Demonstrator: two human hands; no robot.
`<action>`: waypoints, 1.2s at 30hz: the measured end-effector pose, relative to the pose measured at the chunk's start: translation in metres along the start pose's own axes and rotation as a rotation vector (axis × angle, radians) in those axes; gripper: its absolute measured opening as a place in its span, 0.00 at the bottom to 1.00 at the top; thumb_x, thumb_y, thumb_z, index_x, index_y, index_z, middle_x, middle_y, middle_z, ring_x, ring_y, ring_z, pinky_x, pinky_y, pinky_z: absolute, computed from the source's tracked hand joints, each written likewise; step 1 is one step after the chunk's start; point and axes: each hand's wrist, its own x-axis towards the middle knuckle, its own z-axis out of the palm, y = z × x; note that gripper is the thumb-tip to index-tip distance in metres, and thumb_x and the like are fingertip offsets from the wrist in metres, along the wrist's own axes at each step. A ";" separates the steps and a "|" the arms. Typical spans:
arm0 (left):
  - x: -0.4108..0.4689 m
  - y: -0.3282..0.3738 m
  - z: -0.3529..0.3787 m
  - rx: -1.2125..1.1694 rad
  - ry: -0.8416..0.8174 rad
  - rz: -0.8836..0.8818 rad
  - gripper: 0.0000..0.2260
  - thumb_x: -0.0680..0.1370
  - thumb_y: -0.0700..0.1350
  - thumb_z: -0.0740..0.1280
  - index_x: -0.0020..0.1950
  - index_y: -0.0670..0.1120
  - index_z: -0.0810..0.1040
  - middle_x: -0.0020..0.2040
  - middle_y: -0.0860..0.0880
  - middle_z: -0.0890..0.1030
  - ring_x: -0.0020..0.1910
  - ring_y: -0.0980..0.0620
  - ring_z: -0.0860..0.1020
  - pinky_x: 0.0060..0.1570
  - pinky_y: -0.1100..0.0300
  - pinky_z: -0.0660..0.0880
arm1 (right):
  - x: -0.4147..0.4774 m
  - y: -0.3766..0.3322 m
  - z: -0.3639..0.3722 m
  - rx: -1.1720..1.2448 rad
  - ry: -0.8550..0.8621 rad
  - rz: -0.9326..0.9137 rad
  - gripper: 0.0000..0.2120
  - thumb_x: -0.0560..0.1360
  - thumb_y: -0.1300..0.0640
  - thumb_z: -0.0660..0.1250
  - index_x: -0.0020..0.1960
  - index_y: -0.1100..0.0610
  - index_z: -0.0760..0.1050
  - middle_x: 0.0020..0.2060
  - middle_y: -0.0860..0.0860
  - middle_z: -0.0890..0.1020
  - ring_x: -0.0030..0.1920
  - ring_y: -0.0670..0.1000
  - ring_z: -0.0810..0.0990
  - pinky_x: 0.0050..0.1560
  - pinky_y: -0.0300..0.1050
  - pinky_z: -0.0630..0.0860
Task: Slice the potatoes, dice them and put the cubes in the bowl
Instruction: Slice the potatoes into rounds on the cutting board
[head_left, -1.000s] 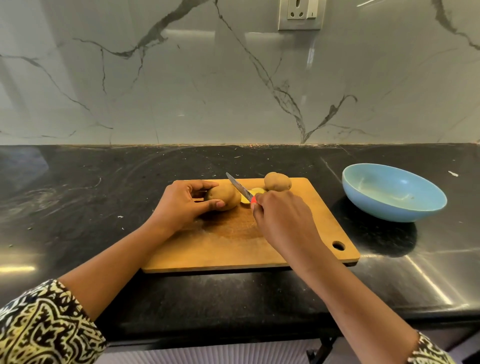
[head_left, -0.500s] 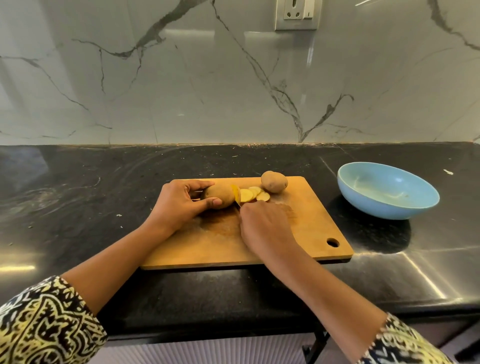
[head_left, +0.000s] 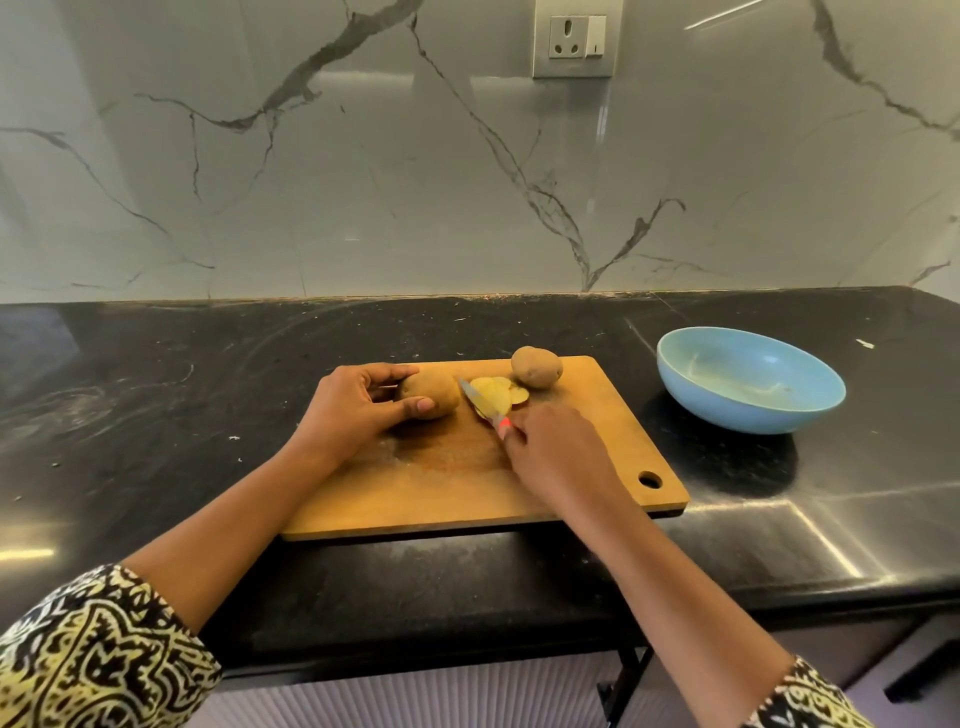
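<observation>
Left hand (head_left: 358, 410) is curling around the cut potato (head_left: 431, 394) on the wooden cutting board (head_left: 467, 483), thumb pressing its near side, fingers arching over the far side. The potato's left end is hiding under those fingers.

Right hand (head_left: 556, 452) is gripping a knife (head_left: 480, 402). The handle is almost fully buried in the fist, with only a small red bit showing at the fingers. The blade is pointing up-left and lying against the potato slices (head_left: 498, 396), just right of the cut potato. Can't tell whether the edge is touching the board or resting on the slices.

The slices are overlapping in a small pile; the count is hard to make out, maybe three or four. No cubes visible.

A whole potato (head_left: 536, 367) is sitting at the board's far edge, just beside the slices, possibly touching them.

The blue bowl (head_left: 748, 410) is sitting on the black worktop (head_left: 156, 415) to the right of the board, apart from it. Faint smears inside, otherwise nothing in it.

Patterned sleeves (head_left: 98, 654) are being cut off at the bottom corners. The wall socket (head_left: 574, 39) is clipped by the top edge.
</observation>
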 end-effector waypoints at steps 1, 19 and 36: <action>0.000 0.000 0.000 -0.009 -0.005 -0.004 0.26 0.65 0.55 0.73 0.62 0.54 0.77 0.58 0.52 0.79 0.57 0.56 0.77 0.56 0.60 0.74 | 0.005 0.005 -0.002 0.111 -0.026 0.036 0.14 0.81 0.48 0.59 0.46 0.54 0.79 0.37 0.49 0.79 0.39 0.47 0.77 0.38 0.42 0.71; 0.000 0.002 -0.001 0.032 0.020 0.006 0.28 0.64 0.56 0.73 0.63 0.52 0.77 0.55 0.54 0.79 0.51 0.58 0.77 0.46 0.70 0.73 | -0.005 -0.001 -0.006 0.100 0.223 -0.151 0.18 0.81 0.49 0.58 0.70 0.49 0.71 0.50 0.48 0.82 0.43 0.44 0.73 0.39 0.38 0.67; -0.002 0.004 0.001 0.048 0.057 0.041 0.25 0.67 0.48 0.76 0.63 0.48 0.78 0.55 0.51 0.82 0.51 0.60 0.78 0.48 0.71 0.72 | 0.025 -0.018 -0.013 -0.055 0.110 -0.227 0.14 0.81 0.52 0.58 0.60 0.53 0.79 0.34 0.47 0.73 0.34 0.46 0.72 0.30 0.38 0.65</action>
